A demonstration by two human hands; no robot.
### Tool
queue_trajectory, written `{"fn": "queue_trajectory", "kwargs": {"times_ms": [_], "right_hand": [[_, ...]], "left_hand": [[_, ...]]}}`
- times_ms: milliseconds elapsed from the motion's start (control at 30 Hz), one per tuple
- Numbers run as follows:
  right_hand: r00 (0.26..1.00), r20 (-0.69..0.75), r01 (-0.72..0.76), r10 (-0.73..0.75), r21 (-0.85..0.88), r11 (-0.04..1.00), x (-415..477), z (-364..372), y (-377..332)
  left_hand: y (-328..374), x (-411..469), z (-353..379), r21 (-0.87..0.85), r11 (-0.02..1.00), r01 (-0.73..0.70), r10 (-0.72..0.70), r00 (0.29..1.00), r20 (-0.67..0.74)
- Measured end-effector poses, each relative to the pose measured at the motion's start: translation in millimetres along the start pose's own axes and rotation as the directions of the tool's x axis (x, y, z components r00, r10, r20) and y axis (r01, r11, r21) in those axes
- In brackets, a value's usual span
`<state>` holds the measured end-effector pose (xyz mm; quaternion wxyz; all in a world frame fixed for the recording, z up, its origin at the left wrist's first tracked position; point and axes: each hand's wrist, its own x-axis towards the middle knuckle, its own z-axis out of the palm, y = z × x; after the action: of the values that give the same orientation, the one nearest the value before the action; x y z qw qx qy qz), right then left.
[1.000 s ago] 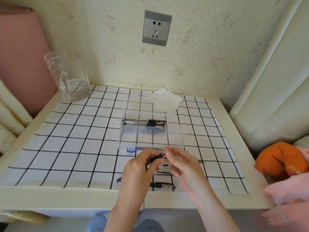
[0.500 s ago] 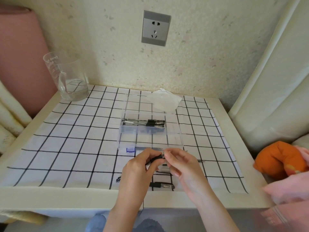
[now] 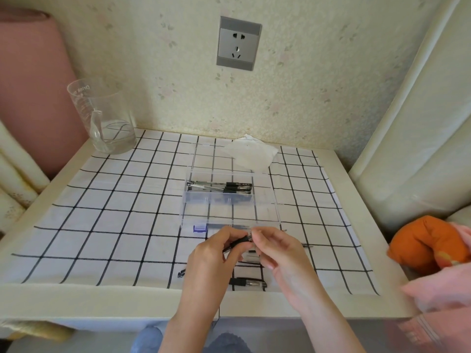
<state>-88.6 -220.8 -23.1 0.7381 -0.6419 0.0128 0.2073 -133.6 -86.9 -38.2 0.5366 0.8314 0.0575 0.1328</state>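
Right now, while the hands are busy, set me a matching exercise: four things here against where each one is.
Things
1. glass measuring cup
2. crumpled tissue
3. black pen
4. wall socket

Places
A. on the wall above the table
B. pinched between the left hand and the right hand
C. at the table's far left corner
D. just behind the clear plastic box, near the wall

Pairs: 1-C, 2-D, 3-B, 4-A

Water jug (image 3: 108, 123), crumpled tissue (image 3: 251, 154), wall socket (image 3: 238, 44), orange cloth (image 3: 424, 242)
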Motion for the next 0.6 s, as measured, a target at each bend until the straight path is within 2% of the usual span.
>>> {"fn": "queue_trajectory", "kwargs": {"times_ms": [433,600], "right_hand": [[0.999,0.012,0.039,-0.039,0.016,0.999,1.1,-4.4,0.7],[0.992,-0.126,0.041,-0.030,0.085,0.995,-1.1,-17.1,-4.2]], "left_hand": [[0.8,0.1,0.3,0.003,0.999,0.032,-0.031,0.999,-0.016],[0.9,0.4,-0.7,0.022,0.998,0.051,-0.051,0.998,-0.025]]}}
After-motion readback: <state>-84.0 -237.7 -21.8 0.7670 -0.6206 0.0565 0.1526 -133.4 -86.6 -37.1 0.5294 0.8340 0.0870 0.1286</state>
